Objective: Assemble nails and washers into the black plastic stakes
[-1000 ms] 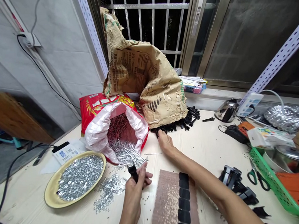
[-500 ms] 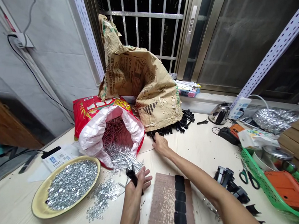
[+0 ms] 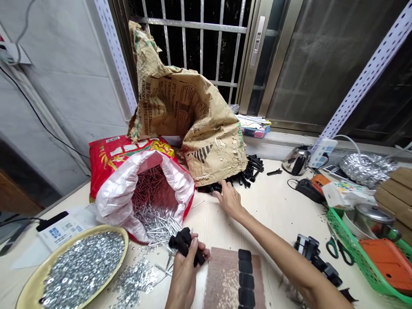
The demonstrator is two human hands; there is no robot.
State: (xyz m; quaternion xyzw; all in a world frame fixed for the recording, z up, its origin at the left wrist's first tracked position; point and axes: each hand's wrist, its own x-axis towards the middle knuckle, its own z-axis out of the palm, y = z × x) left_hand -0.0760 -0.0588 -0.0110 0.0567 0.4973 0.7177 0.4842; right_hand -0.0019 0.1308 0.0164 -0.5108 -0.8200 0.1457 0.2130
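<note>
My left hand [image 3: 185, 272] is closed around a small bunch of black plastic parts [image 3: 184, 242], held above the table near the loose nails. The parts overlap, so I cannot make out each one. My right hand [image 3: 230, 200] reaches forward with thumb and fingers apart. Its fingertips are at the edge of a pile of black plastic pieces [image 3: 252, 170], which spills from under a torn brown paper sack [image 3: 215, 148]. Below the hands lies a brown board [image 3: 222, 284] bearing a row of black rounded pads [image 3: 246, 281].
A red and white bag [image 3: 118, 181] lies open, spilling silver nails [image 3: 159, 224]. Left of my left hand, a yellow plate [image 3: 121, 257] holds metal washers [image 3: 82, 271]. At right are scissors [image 3: 341, 251], black clamp-like parts [image 3: 317, 258] and a green basket [image 3: 349, 242]. A kettle [image 3: 296, 159] stands behind.
My left hand now holds more black parts than before. The black piece at my right fingers no longer shows there, and those fingers have spread. The view has shifted slightly.
</note>
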